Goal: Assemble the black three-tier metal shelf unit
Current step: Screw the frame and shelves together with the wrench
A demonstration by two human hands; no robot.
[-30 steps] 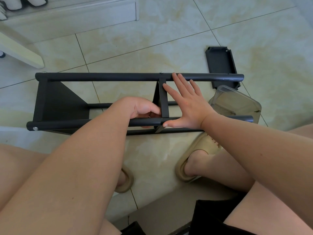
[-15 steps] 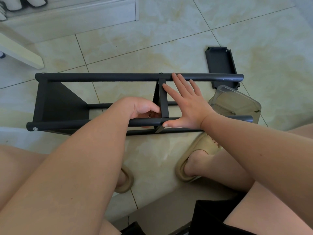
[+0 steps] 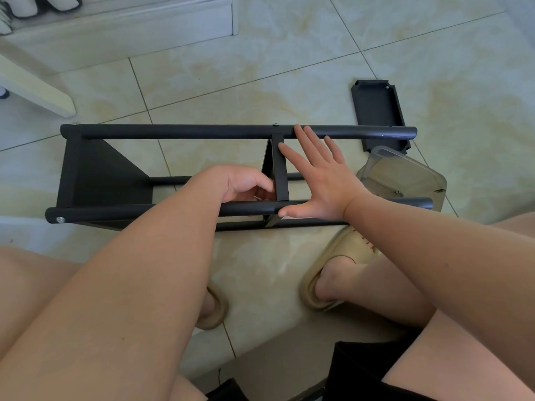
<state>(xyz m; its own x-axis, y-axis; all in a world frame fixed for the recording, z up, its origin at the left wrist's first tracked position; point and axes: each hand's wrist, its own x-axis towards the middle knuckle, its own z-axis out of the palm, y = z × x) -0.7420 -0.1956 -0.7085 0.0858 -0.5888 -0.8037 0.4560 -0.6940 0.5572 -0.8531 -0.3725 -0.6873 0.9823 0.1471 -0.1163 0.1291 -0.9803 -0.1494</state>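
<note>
Frame (image 3: 202, 131) lies on side on floor (image 3: 289, 68), two tiers fixed. Right hand (image 3: 324, 180) spread flat, bracing middle tier (image 3: 280, 169). Left hand (image 3: 243, 183) curled just left of tier; contents unclear. Third tier (image 3: 376, 111) loose beyond right hand. Judged rigid, light, smooth; hold by tubes.

A home, by the look of it: glossy cream floor tiles (image 3: 289, 53), a pale baseboard step (image 3: 130, 27) with shoes (image 3: 43, 4) parked along it, and someone sitting barelegged in tan house slippers (image 3: 341, 256).
</note>
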